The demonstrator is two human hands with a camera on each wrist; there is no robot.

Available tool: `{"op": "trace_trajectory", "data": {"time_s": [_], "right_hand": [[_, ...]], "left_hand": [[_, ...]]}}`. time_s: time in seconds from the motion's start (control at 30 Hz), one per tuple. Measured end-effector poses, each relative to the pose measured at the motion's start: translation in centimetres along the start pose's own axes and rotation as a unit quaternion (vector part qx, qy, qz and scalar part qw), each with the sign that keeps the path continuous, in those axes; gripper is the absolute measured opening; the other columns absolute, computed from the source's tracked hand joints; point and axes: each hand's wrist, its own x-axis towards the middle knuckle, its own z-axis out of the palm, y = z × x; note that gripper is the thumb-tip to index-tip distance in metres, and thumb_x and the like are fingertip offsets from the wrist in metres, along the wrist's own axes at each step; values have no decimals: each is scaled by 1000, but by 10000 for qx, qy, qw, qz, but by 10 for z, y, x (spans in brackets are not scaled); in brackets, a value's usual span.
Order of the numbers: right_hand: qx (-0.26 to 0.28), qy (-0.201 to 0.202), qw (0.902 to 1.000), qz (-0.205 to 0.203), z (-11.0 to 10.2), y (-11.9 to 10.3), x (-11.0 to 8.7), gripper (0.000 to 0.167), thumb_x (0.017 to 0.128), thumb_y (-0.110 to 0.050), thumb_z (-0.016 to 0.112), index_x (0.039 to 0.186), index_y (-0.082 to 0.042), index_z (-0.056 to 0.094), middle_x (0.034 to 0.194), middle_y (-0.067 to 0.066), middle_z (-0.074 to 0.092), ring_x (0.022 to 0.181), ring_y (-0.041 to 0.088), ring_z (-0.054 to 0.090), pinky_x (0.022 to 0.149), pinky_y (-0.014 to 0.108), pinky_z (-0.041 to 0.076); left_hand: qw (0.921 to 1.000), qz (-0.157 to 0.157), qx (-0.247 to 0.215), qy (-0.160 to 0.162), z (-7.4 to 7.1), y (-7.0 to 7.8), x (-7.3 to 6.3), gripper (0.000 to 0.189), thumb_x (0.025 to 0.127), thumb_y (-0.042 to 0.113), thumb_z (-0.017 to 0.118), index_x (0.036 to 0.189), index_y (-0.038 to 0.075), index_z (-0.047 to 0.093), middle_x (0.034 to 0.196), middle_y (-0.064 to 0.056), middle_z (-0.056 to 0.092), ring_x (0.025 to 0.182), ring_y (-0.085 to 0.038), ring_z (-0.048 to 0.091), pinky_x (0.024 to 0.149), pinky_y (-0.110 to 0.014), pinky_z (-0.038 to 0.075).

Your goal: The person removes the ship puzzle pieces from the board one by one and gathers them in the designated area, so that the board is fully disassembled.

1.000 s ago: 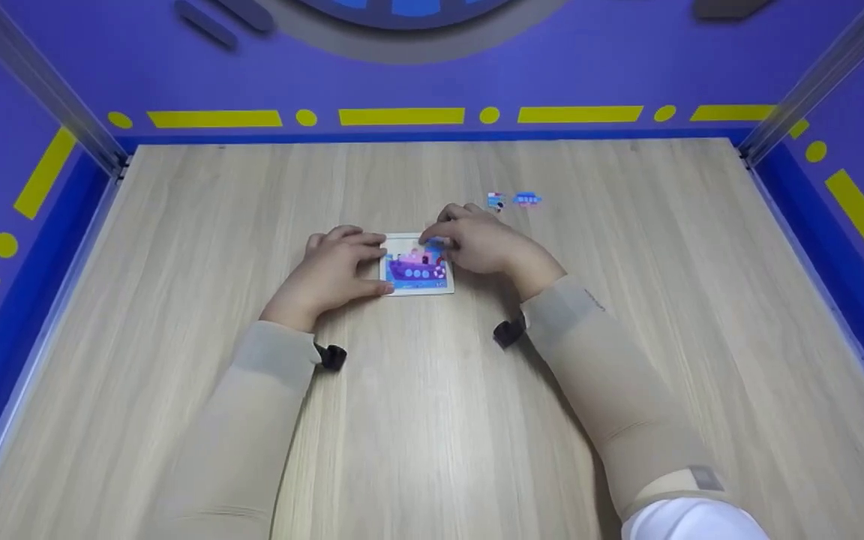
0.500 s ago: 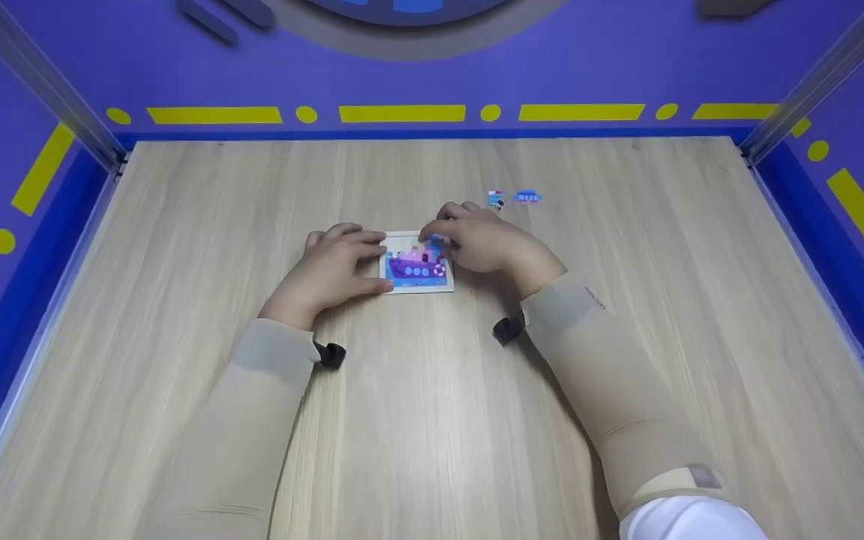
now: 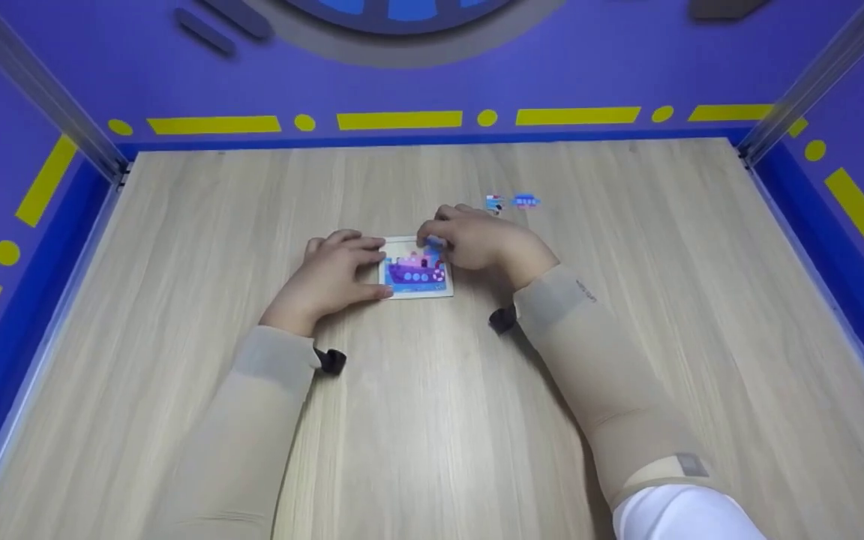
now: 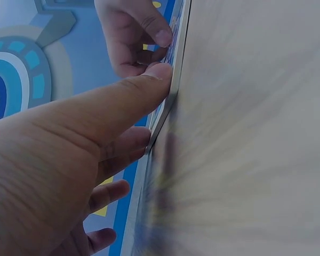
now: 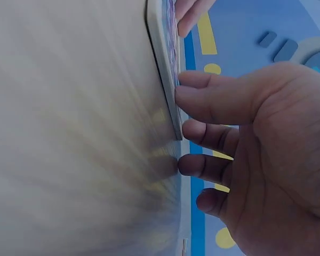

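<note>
A small jigsaw puzzle board (image 3: 424, 296) with a pale frame lies on the table, showing a purple ship on blue water. My left hand (image 3: 323, 277) holds its left side, thumb at the near corner and fingertips at the far part of that edge. Over the upper right of the board, my right hand (image 3: 481, 238) pinches a blue puzzle piece (image 3: 436, 241) between thumb and index finger; they partly hide it. In the right wrist view, the other fingers (image 5: 202, 166) spread beyond the board's edge. A pale, unfilled area (image 3: 400, 247) shows along the board's upper left.
Two loose puzzle pieces lie beyond my right hand: a multicoloured one (image 3: 493, 202) and a blue and pink one (image 3: 526, 201). The wooden table (image 3: 432, 420) is enclosed by purple walls (image 3: 402, 90) with yellow markings. A black wrist camera (image 3: 503, 320) sits under my right wrist.
Both hands stay at the board, with my right hand shifted very slightly left. The view has tilted a little; the loose pieces lie as before.
</note>
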Motion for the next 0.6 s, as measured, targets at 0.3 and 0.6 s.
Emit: {"op": "trace_trajectory", "data": {"time_s": [0.3, 0.6], "right_hand": [[1027, -665, 9925, -5, -16, 7, 16, 36, 107, -6, 72, 136, -27, 77, 130, 8, 67, 120, 30, 59, 115, 50, 52], [1353, -1349, 9815, -110, -37, 11, 41, 31, 99, -6, 87, 126, -18, 78, 103, 2, 61, 99, 22, 54, 90, 35, 47]], "left_hand": [[10000, 10, -25, 2, 2, -2, 0, 73, 98, 53, 86, 156, 13, 70, 174, -1, 57, 169, -36, 38, 133, -61, 24], [10000, 31, 52, -7, 0, -2, 2, 73, 98, 54, 86, 157, 13, 69, 174, 0, 57, 169, -35, 39, 131, -61, 26]]}}
